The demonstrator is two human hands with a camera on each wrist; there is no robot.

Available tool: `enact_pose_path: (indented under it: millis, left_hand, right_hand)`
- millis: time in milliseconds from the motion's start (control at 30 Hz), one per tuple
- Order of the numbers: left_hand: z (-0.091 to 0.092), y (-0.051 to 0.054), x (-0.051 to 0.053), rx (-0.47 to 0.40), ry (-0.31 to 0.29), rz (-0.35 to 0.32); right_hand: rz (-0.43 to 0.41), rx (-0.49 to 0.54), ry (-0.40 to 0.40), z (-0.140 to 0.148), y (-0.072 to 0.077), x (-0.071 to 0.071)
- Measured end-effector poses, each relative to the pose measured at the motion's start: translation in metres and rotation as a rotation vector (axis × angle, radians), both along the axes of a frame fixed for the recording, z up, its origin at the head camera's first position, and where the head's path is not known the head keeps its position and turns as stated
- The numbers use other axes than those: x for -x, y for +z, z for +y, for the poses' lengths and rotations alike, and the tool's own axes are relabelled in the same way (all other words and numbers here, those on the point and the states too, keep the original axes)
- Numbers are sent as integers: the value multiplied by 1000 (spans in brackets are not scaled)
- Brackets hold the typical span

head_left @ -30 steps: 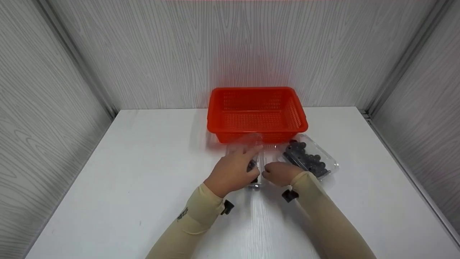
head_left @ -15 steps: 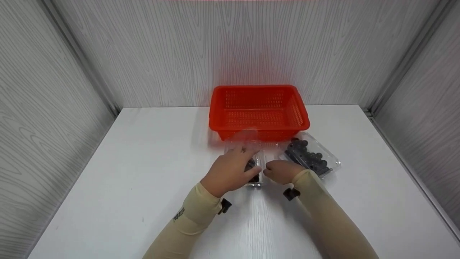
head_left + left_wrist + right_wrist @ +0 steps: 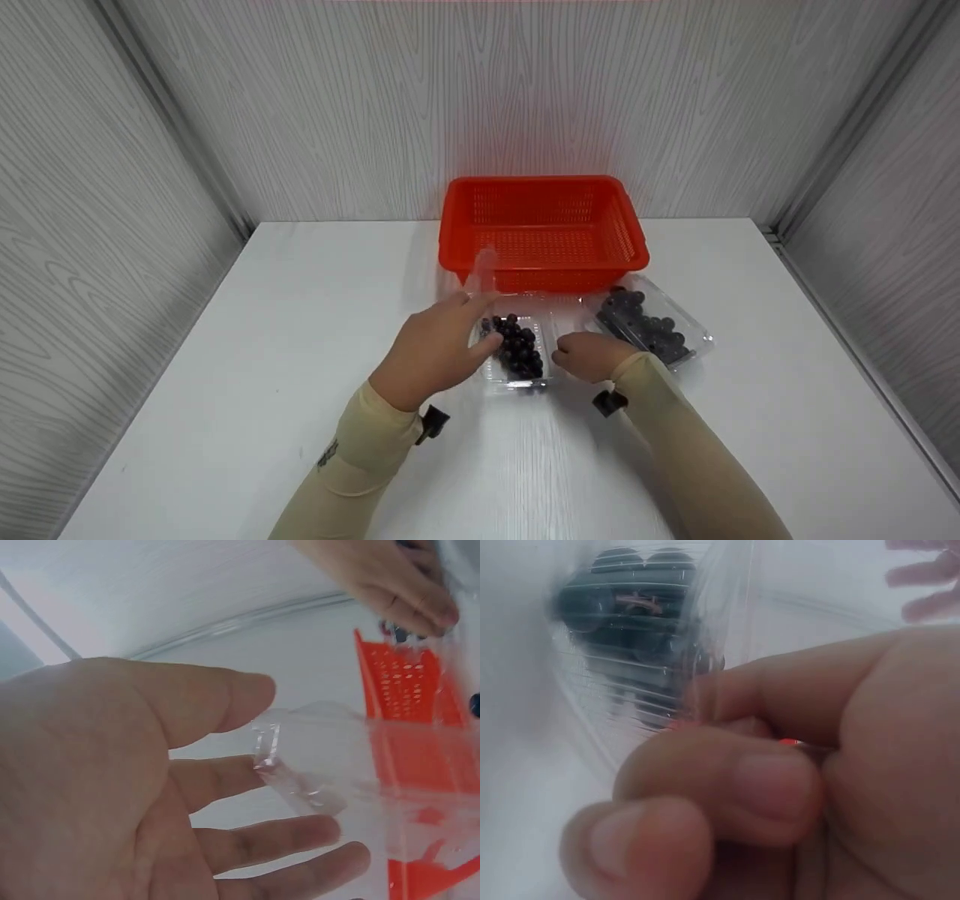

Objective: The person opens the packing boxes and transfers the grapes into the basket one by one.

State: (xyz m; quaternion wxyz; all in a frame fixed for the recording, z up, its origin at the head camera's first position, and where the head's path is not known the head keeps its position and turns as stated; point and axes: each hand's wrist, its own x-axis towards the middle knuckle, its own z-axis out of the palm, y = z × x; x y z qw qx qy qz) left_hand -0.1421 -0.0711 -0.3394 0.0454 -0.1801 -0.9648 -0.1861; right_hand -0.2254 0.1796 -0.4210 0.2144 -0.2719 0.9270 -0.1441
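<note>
On the white table (image 3: 225,360), just in front of the red basket (image 3: 555,282), a clear box (image 3: 517,384) is holding dark round fruit (image 3: 519,349), lid (image 3: 485,271) up. Left hand (image 3: 435,349) is touching the lid's edge, fingers extended. Right hand (image 3: 592,356) is resting at the box's right edge, fingers curled; can't tell if pinching. Second box (image 3: 670,302) is lying just right.

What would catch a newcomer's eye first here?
Probably the bright red basket at the back of the white table. Next, the dark fruit in the open clear box before it, between the left hand and right hand; another clear box with similar fruit lies to the right.
</note>
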Motion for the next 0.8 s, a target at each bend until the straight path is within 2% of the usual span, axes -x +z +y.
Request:
enact_pose_path:
  millis: [167,267,367,567,800]
  left_hand:
    - [-29,10,-5,3,68,-53]
    - [-44,10,-4,15,106,-116]
    - [-58,5,-1,44,156,-192]
    - [-79,-13,12,83,272,-341]
    - [-95,-46,37,80,263,-482]
  right_hand:
    - [-7,-9,-6,0,1,0]
    - [-10,-18,-16,0,1,0]
    - [-12,-23,-22,1,2,0]
    - [-7,-34,-29,3,3,1]
    - [0,-25,-46,0,4,-1]
